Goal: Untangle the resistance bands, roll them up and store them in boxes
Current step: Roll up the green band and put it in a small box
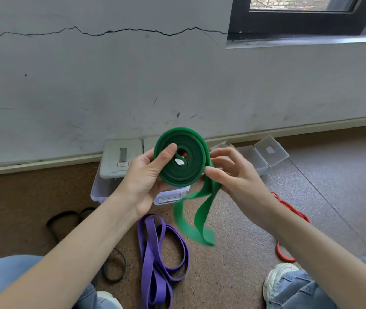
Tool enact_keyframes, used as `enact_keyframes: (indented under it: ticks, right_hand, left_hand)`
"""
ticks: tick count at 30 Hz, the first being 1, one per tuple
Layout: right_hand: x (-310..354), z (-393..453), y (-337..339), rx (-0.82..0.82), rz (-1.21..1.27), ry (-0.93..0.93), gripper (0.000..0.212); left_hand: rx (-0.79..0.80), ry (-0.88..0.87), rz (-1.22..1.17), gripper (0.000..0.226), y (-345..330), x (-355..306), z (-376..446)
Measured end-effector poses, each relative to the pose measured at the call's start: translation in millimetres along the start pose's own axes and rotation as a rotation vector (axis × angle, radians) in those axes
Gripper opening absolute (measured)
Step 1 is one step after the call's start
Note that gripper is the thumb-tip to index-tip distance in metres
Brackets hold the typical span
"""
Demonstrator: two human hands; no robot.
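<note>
Green flat rubber resistance band (181, 159) was mid-roll, held up at frame centre above the floor, most of it already a tight coil.

Left hand (149, 179) gripped the coil from 9 o'clock, thumb pressed on the face and fingers behind, likely to stop the wraps springing loose. Right hand (233, 172) pinched the band at the coil's 3 o'clock edge, feeding the next wrap and keeping tension. Loose tail hung down toward 6 o'clock, blurred, so probably swinging.

Below, at 6 o'clock on the brown speckled floor (233, 264): purple flat band (155, 253), loosely looped, not rolled. Black thin bands (114, 264) at 7–8 o'clock, red thin band (285, 253) at 4 o'clock, partly hidden by the right forearm.

Clear plastic box with white lid (120, 160) sat behind the coil against the wall; small open clear boxes (264, 153) at 2 o'clock, within reach for stowing. Judgement: one band nearly rolled, the rest untouched.
</note>
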State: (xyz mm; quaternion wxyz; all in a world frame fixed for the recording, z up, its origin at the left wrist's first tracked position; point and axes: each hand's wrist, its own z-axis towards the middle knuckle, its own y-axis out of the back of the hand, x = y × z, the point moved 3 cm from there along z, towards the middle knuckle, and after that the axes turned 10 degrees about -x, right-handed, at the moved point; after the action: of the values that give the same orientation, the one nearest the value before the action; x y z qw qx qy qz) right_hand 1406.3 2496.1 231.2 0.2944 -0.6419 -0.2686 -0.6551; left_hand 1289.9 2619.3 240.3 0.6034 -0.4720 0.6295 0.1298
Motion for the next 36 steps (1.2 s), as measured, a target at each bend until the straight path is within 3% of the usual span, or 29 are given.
enact_keyframes:
  ticks: [3, 7, 9, 15, 17, 20, 25, 31, 33, 36]
  right_hand:
    - [0, -1, -3, -0.014, -0.063, 0.048, 0.016]
    - [-3, -6, -7, -0.009, -0.045, 0.065, 0.032]
    - [-3, -5, -2, -0.009, -0.108, 0.086, 0.026]
    - [12, -4, 10, 0.176, -0.497, 0.261, 0.022]
    - [12, -5, 8, 0.176, -0.577, 0.308, 0.024]
    - [16, -4, 10, 0.137, -0.511, 0.308, 0.028]
    - [9, 2, 7, 0.022, -0.234, 0.089, 0.05]
    - [-4, 0, -10, 0.015, -0.12, 0.076, 0.042]
    - [-5, -1, -8, 0.014, -0.132, 0.085, 0.035]
    - [3, 0, 4, 0.057, -0.184, 0.108, 0.032]
  left_hand:
    - [-0.035, -0.02, -0.017, 0.027, 1, 2, 1]
    - [0.008, -0.012, 0.003, 0.034, 0, 12, 2]
    - [0.07, 0.036, 0.056, 0.04, 2, 13, 2]
    - [0.311, 0.052, 0.466, 0.047, 10, -1, 2]
    - [0.305, 0.045, 0.549, 0.048, 8, 4, -1]
    - [0.24, -0.019, 0.519, 0.045, 5, 2, -2]
    - [0.03, -0.081, 0.277, 0.041, 3, -5, 6]
    - [-0.067, -0.055, 0.081, 0.031, 1, 2, 8]
    - [-0.05, -0.028, 0.096, 0.031, 3, 5, 9]
    - [0.103, 0.082, 0.285, 0.045, 8, 1, 10]
